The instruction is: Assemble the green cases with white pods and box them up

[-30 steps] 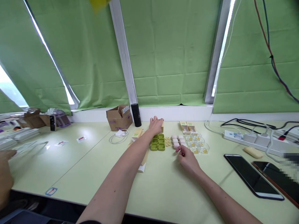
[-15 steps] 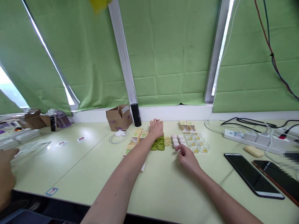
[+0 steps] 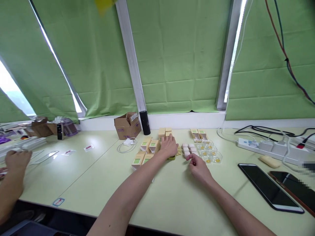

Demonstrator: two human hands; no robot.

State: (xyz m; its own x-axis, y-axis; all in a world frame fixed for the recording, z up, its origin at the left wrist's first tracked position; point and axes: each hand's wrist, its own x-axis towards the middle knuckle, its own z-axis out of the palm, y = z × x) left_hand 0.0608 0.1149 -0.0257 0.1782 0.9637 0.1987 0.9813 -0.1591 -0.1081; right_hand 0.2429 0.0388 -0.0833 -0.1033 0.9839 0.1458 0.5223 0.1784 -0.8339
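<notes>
My left hand [image 3: 169, 146] reaches over the green square cups [image 3: 171, 158], which it mostly covers; its fingers are spread and point forward and down, and nothing shows in them. Small yellow pieces [image 3: 179, 150] lie just right of it. My right hand [image 3: 199, 166] rests near the table surface with curled fingers, close to the pale pink blocks [image 3: 186, 154]; whatever may be inside the fingers is hidden. Clear plastic cups with yellow centres [image 3: 209, 152] stand beyond it to the right. Small cream boxes with green labels [image 3: 137, 159] are partly behind my left forearm.
More cream boxes [image 3: 199, 135] stand at the back. Further left are a cardboard box [image 3: 128, 127], a black cylinder [image 3: 145, 123] and a white cable [image 3: 127, 146]. Two phones [image 3: 270, 186] and a power strip [image 3: 268, 149] lie right. Another person's hand [image 3: 17, 162] works far left.
My left hand has drawn back from the rear of the cups and now covers them; cream boxes behind it have come into view. My right hand stays near the pink blocks.
</notes>
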